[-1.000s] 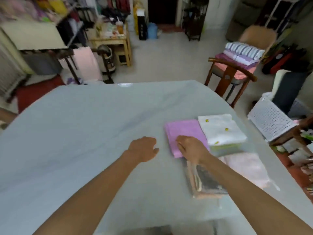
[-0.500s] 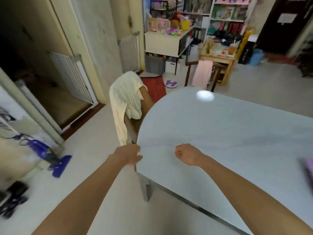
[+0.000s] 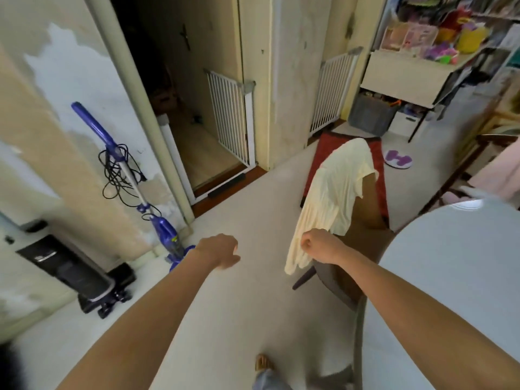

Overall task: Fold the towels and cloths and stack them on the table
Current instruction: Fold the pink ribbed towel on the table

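Right hand (image 3: 319, 246) clenched against the pale yellow cloth (image 3: 334, 192) (soft, crinkled, draped over a brown chair (image 3: 365, 220)); an actual grip, I cannot tell. Left hand (image 3: 218, 250) loosely curled, holding nothing. Smooth grey tabletop (image 3: 450, 263) curves right.

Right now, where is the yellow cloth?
The pale yellow cloth hangs over the chair back, right of centre, beside the table, with the right hand at it.
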